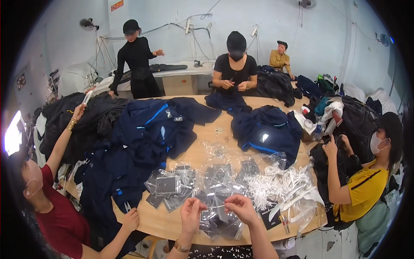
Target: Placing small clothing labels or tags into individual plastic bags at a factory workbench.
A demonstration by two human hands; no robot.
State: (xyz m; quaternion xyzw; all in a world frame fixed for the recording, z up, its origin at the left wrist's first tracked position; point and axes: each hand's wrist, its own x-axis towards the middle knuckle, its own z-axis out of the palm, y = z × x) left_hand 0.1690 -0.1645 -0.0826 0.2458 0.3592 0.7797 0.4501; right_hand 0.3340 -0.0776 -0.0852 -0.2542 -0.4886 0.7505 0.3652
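Observation:
My left hand (192, 216) and my right hand (241, 209) are raised over the near edge of the table, fingertips pinched and facing each other. A thin white string (214, 206) runs between them, an end in each pinch. Just beneath it lie dark pieces in clear plastic bags (224, 226); whether one hangs from the string I cannot tell. More small clear bags with dark grey cards (168, 184) are piled to the left. Right of my hands lies a heap of white strings (263, 190), partly on clear plastic.
Navy garments (146, 125) cover the left of the wooden table (207, 129); another navy garment (267, 129) lies at the right. Small scissors (285, 224) lie near the front right edge. A co-worker's hand with snips (127, 207) is close on my left; other people work around the table.

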